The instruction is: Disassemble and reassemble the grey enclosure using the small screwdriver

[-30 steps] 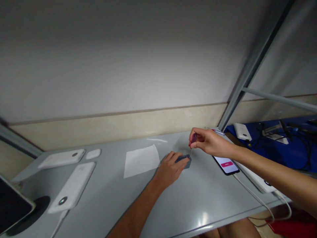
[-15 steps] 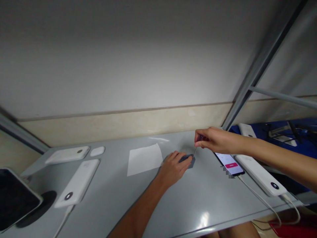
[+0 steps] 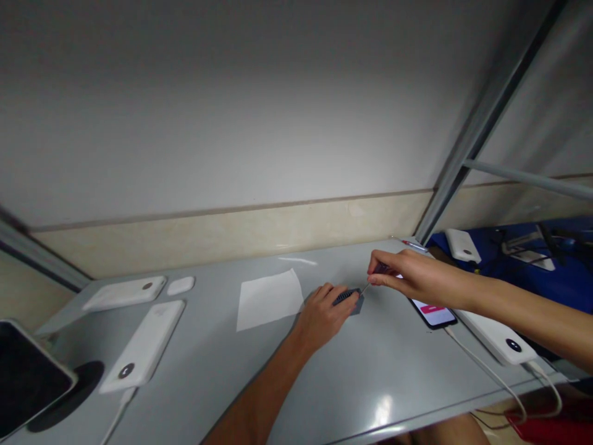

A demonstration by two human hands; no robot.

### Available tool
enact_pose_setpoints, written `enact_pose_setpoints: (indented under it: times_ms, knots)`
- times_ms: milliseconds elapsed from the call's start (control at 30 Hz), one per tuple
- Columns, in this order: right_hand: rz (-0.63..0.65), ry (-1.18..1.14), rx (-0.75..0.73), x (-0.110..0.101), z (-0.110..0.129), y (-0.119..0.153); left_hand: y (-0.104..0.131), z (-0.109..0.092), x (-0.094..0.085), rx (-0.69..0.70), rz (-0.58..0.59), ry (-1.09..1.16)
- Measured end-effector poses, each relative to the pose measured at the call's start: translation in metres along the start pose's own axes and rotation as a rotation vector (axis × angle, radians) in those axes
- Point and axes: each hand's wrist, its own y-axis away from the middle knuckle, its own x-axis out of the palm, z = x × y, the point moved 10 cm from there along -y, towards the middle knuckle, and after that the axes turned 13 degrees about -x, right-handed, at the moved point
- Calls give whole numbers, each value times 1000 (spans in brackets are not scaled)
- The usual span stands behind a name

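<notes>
My left hand (image 3: 324, 313) lies over a small dark grey block with a ribbed top (image 3: 356, 306), its fingers gripping the sides against the table. Most of the block is hidden under the palm and fingers. Just to the right, my right hand (image 3: 393, 272) pinches the dark purple handle of a screwdriver (image 3: 365, 288). The thin metal shaft slants down and left, and its tip meets the block's right end; whether it sits in a screw is too small to tell. A sheet of white paper (image 3: 269, 299) lies left of my left hand.
A phone with a lit screen (image 3: 435, 315) lies under my right wrist, beside a white power bank (image 3: 503, 340) with cables. More white power banks (image 3: 148, 340) and a small white case (image 3: 181, 285) are at left, near a tablet on a stand (image 3: 30, 377). A metal post (image 3: 447, 179) rises behind.
My right hand has lowered and shifted slightly right, so the screwdriver now leans over more flatly. My left hand stays on the block.
</notes>
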Motion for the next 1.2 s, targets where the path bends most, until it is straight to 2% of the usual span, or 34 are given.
enact_pose_setpoints:
  times_ms: [833, 933, 1067, 1133, 1200]
  knots:
    - [34, 9, 16, 5, 0, 14, -1, 0, -3, -4, -38, 18]
    - [-14, 24, 26, -2, -2, 13, -1, 1, -4, -14, -37, 35]
    - [-161, 43, 64, -17, -13, 15, -2, 3, -7, -38, -25, 101]
    - [-168, 63, 71, -15, -18, 16, -3, 5, -9, -50, -26, 148]
    - [-121, 74, 72, -4, -20, 16, -3, 7, -12, -67, -31, 183]
